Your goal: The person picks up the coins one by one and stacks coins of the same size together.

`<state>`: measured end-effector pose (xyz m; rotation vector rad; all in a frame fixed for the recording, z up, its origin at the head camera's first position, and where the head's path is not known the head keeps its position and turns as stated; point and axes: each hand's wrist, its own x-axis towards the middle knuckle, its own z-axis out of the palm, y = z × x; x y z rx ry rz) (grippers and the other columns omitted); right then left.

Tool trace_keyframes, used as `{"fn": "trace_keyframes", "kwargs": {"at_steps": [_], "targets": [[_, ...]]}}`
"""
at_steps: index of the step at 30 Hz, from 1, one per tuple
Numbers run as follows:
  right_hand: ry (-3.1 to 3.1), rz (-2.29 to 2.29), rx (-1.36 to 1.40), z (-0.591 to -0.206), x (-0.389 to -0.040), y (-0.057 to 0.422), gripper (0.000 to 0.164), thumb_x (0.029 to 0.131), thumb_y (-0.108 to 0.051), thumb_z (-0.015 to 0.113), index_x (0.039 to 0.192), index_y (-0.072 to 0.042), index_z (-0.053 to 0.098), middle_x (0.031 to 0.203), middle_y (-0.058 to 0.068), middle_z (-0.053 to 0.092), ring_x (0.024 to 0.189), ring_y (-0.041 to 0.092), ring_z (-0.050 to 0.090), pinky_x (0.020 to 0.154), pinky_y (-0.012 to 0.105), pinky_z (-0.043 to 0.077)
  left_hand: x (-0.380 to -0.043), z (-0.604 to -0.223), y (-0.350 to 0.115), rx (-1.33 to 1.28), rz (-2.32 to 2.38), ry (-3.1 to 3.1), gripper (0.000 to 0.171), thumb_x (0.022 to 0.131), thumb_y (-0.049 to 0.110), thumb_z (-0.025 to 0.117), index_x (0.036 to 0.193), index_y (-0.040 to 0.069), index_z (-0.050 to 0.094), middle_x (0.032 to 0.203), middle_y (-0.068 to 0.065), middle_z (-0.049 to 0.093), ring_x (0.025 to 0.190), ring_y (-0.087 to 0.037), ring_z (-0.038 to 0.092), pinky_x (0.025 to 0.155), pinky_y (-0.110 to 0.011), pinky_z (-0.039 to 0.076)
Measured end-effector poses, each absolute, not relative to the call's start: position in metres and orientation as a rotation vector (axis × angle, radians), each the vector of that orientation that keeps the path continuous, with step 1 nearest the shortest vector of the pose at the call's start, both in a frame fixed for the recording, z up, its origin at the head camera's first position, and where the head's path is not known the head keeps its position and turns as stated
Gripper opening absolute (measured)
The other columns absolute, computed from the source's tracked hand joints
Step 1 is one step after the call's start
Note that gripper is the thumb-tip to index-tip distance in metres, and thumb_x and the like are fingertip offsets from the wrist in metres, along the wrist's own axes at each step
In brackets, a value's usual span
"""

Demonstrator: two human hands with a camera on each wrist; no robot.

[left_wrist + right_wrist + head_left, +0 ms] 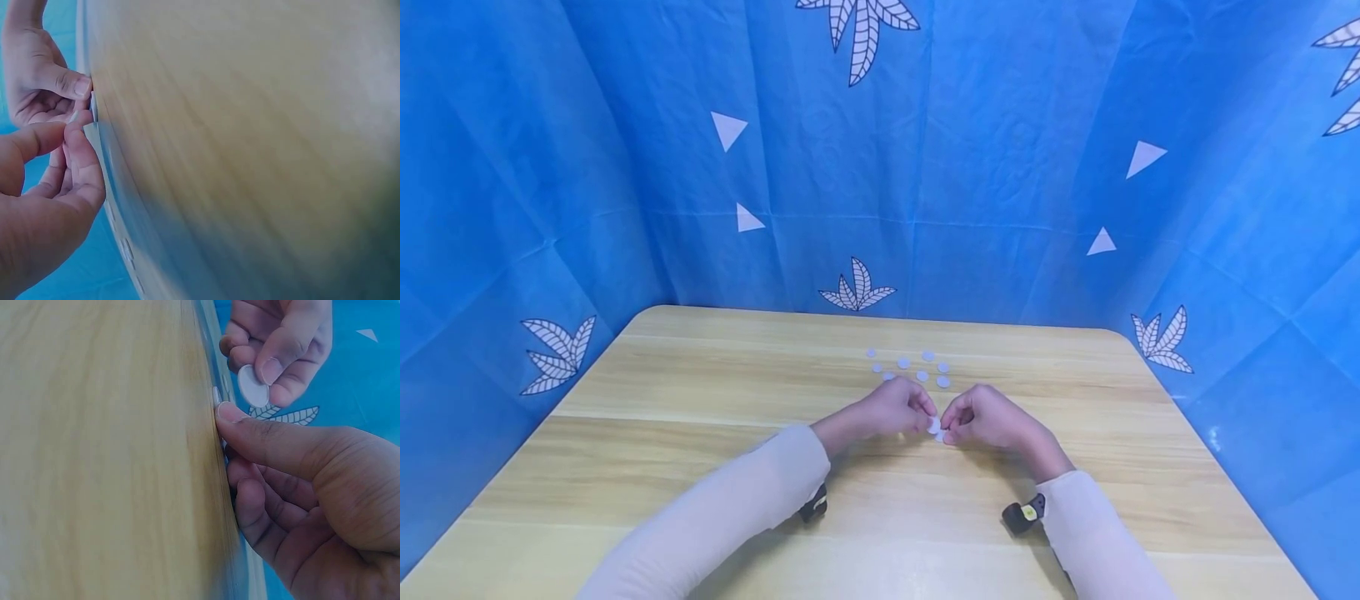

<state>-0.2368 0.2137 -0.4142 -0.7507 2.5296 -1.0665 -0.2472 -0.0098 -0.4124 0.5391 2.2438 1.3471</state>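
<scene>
My left hand (897, 407) pinches a small white disc (253, 386) between thumb and finger, tilted up above the table. Close on its right, my right hand (992, 417) has its fingers curled and its thumb tip at the edge of a second white disc (939, 437), low at the table surface. In the right wrist view this second disc (216, 395) shows only as a thin sliver past the thumb. The two discs are close together, and the head view does not show whether they touch.
Several loose white discs of differing sizes, one of them a larger disc (943, 382), lie beyond the hands on the wooden table (700, 400). A blue patterned curtain (1000, 167) hangs around the back and sides. Each wrist carries a black strapped device (1021, 517).
</scene>
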Motion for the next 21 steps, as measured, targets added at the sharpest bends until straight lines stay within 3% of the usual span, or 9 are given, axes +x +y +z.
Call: {"fn": "trace_keyframes", "kwargs": {"at_steps": [5,12,21], "targets": [[2.520,-1.077,-0.755,-0.4143,-0.2371,0.2133,0.009,0.084,-0.009,0.084,0.090,-0.010,0.078,0.081,-0.004,0.074,0.075,0.015,0.066,0.069,0.027,0.055,-0.2463,-0.4126,-0.0078,0.470,1.354,2.226,0.022,0.079,-0.010,0.067,0.097,0.003,0.070,0.082,-0.010,0.069,0.069,-0.016,0.059,0.059,-0.025,0.046],[2.518,-1.079,-0.752,-0.4161,-0.2378,0.2126,0.009,0.084,-0.008,0.084,0.090,-0.009,0.078,0.080,-0.004,0.073,0.074,0.014,0.065,0.067,0.026,0.055,-0.2458,-0.4133,-0.0073,0.448,1.359,2.214,0.015,0.085,-0.007,0.068,0.098,0.001,0.070,0.076,-0.007,0.068,0.067,-0.015,0.058,0.059,-0.024,0.044],[2.533,-1.061,-0.759,-0.4163,-0.2386,0.2134,0.008,0.084,-0.009,0.084,0.090,-0.010,0.078,0.081,-0.004,0.074,0.075,0.014,0.066,0.069,0.027,0.056,-0.2456,-0.4143,-0.0044,0.446,1.300,2.279,0.015,0.084,-0.007,0.071,0.094,0.004,0.071,0.079,-0.005,0.070,0.069,-0.016,0.060,0.059,-0.024,0.048]]}}
